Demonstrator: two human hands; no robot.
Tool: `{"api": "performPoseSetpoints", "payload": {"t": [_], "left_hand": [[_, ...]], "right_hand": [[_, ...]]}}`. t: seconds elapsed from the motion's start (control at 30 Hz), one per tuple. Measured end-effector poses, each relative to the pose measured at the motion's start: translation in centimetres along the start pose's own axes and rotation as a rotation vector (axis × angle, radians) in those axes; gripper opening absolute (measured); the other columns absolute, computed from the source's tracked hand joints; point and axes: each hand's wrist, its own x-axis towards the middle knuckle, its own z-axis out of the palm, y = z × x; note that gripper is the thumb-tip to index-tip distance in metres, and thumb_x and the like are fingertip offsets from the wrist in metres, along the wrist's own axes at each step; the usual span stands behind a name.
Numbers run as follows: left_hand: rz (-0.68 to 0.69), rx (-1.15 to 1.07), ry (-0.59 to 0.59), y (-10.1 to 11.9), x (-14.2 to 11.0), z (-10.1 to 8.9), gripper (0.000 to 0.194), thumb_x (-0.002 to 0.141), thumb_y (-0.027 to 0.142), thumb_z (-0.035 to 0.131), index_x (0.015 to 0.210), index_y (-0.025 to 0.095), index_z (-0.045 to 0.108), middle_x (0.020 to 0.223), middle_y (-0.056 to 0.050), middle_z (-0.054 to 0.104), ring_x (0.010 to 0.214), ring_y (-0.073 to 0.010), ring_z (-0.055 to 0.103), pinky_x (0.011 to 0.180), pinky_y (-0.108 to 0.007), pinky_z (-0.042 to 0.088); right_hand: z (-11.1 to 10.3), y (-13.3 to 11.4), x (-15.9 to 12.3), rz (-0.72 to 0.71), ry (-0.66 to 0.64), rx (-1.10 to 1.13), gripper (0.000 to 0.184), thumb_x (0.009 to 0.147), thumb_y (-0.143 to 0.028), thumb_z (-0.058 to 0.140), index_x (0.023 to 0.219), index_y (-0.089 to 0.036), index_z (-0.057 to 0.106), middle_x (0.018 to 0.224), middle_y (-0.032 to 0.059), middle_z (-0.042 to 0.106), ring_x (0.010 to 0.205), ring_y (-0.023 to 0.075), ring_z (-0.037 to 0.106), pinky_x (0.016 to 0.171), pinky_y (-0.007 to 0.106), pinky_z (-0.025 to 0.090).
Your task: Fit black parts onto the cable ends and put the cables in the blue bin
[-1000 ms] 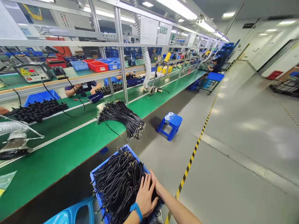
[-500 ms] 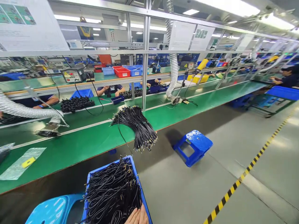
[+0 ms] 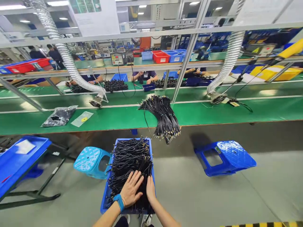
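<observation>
A blue bin [image 3: 104, 201] filled with black cables [image 3: 129, 157] stands in front of me, low by my feet. My left hand [image 3: 132, 189], with a blue band at the wrist, lies flat on the cables, its fingers spread. Along the bin's right side, my right hand [image 3: 150, 188] rests on edge against the cables, fingers stretched out and held together. Neither hand grasps anything that I can see. Beyond the bin, a large tied bundle of black cables [image 3: 163, 118] lies on the green bench, its ends hanging over the front edge.
A light blue stool [image 3: 87, 160] stands left of the bin, a darker blue stool [image 3: 233, 156] to the right. A blue tray cart [image 3: 21, 160] is at far left. Plastic bags [image 3: 59, 116] lie on the green bench [image 3: 113, 118]. People sit across it.
The view has swung left and down, bringing the whole bin and both forearms into sight. My left hand is now spread on the cables; earlier, hands showed only at the bottom edge.
</observation>
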Motion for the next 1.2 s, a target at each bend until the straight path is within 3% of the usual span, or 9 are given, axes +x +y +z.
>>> {"api": "performPoseSetpoints", "payload": {"t": [0.07,0.17,0.27,0.37,0.5,0.7,0.8,0.9,1.2], "left_hand": [[-0.189,0.063,0.1,-2.0,0.6,-0.8,0.07,0.096,0.041,0.04,0.155,0.011,0.016,0.154,-0.014,0.025,0.145,-0.0288,0.017,0.116,-0.048,0.016],[-0.376,0.141,0.171,-6.2,3.0,-0.2,0.067,0.097,0.038,0.038,0.153,0.006,0.02,0.154,-0.015,0.025,0.146,-0.0285,0.014,0.116,-0.048,0.018],[-0.432,0.18,0.121,-10.0,5.8,1.9,0.067,0.097,0.048,0.037,0.146,0.002,0.035,0.153,-0.017,0.027,0.145,-0.0291,0.015,0.116,-0.047,0.019],[-0.393,0.161,0.049,-11.7,6.8,4.4,0.071,0.094,0.058,0.037,0.141,0.005,0.046,0.149,-0.016,0.034,0.142,-0.0299,0.024,0.115,-0.047,0.02],[-0.366,0.111,0.012,-11.4,6.1,5.8,0.076,0.089,0.061,0.045,0.143,0.009,0.044,0.151,-0.016,0.031,0.142,-0.0307,0.025,0.114,-0.046,0.02],[-0.329,0.09,-0.018,-10.6,5.3,4.9,0.078,0.084,0.053,0.052,0.146,0.008,0.04,0.155,-0.014,0.022,0.145,-0.0298,0.015,0.116,-0.043,0.017],[-0.323,0.079,-0.045,-10.5,5.2,4.6,0.076,0.081,0.047,0.054,0.145,0.009,0.041,0.155,-0.013,0.021,0.145,-0.0295,0.014,0.115,-0.042,0.018],[-0.311,0.065,-0.047,-10.4,5.0,4.7,0.073,0.078,0.041,0.055,0.143,0.008,0.043,0.155,-0.014,0.022,0.145,-0.0299,0.014,0.114,-0.042,0.019],[-0.264,0.054,-0.021,-10.8,4.3,5.2,0.069,0.072,0.034,0.055,0.137,0.009,0.05,0.153,-0.013,0.027,0.144,-0.0311,0.018,0.112,-0.041,0.022]], "right_hand": [[0.1,0.1,-0.4,0.064,-0.016,0.021,0.081,0.096,-0.05,0.003,0.147,0.008,0.028,0.148,0.0188,0.025,0.141,0.0222,0.026,0.119,0.039,0.022],[0.4,-0.1,-1.1,0.103,0.039,0.039,0.092,0.089,-0.058,0.008,0.15,0.012,0.014,0.153,0.0127,0.009,0.145,0.0231,0.012,0.121,0.038,0.014],[0.3,-0.9,-1.1,0.057,0.116,0.005,0.1,0.086,-0.067,0.013,0.151,0.009,0.015,0.154,0.0099,0.006,0.145,0.0247,0.01,0.121,0.04,0.015],[-0.1,-1.8,-0.5,0.036,0.137,-0.072,0.103,0.086,-0.07,0.01,0.15,0.01,0.015,0.154,0.0099,0.004,0.145,0.0256,0.009,0.121,0.042,0.014],[0.3,-1.4,0.3,-0.078,0.198,-0.242,0.098,0.091,-0.068,0.01,0.149,0.011,0.02,0.154,0.0112,-0.001,0.145,0.0264,0.004,0.121,0.045,0.014],[2.0,1.5,-0.5,-0.303,0.349,-0.424,0.075,0.1,-0.05,0.015,0.145,0.007,0.034,0.154,0.0158,0.004,0.145,0.0281,0.001,0.118,0.051,0.019],[1.8,1.7,-1.0,-0.425,0.423,-0.48,0.066,0.1,-0.04,0.024,0.152,0.0,0.021,0.153,0.017,0.009,0.145,0.0295,0.006,0.115,0.053,0.023],[1.5,2.1,-1.1,-0.492,0.458,-0.519,0.07,0.099,-0.035,0.03,0.158,-0.011,0.001,0.153,0.0153,0.012,0.144,0.0315,0.011,0.11,0.058,0.026],[2.8,4.6,-1.4,-0.48,0.453,-0.515,0.07,0.097,-0.035,0.03,0.158,-0.017,0.0,0.153,0.0099,0.018,0.143,0.0306,0.017,0.11,0.058,0.025]]}}
